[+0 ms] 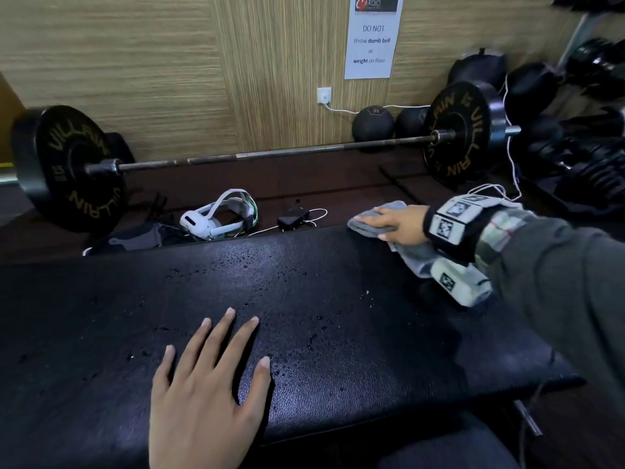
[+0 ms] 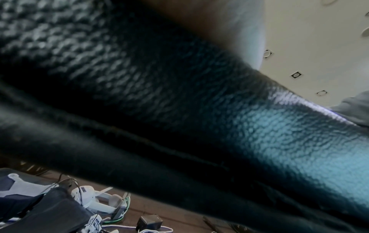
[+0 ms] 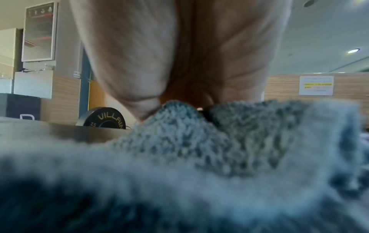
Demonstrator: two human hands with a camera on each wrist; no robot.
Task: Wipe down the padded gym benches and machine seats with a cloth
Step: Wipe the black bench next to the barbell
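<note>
A black padded bench fills the lower head view, its leather beaded with water droplets. My left hand lies flat on the near part of the pad with fingers spread. My right hand presses flat on a grey cloth at the far right edge of the bench; the cloth trails back under the wrist. The right wrist view shows the palm on top of the cloth. The left wrist view shows the bench leather close up.
Behind the bench a loaded barbell with black plates rests on the floor by a wood-panel wall. A white headset, a black charger with cables, and a dark bag lie on the floor. Medicine balls and dumbbells sit at right.
</note>
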